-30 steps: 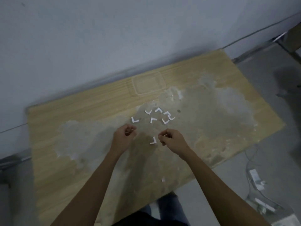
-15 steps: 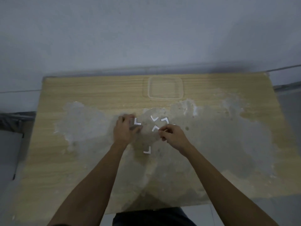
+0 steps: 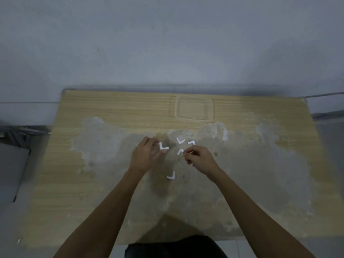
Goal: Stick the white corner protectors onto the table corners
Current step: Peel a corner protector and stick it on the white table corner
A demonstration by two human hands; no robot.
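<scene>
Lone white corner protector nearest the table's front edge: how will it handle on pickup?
The corner protector is probably very light, being thin and small. It likely keeps its L shape, so fairly stiff. Lying flat on the table, it may need a fingernail pinch.

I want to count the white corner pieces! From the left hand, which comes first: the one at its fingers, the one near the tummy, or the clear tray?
1. Corner piece at the left hand's fingers.
2. Lone corner piece, nearer the person.
3. Clear tray, far side by the wall.

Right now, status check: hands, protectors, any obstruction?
Left hand pinching a white corner protector. Right hand curled, pinching something small. Four protectors loose mid-table, none on a corner. Nothing blocking the corners.
</scene>
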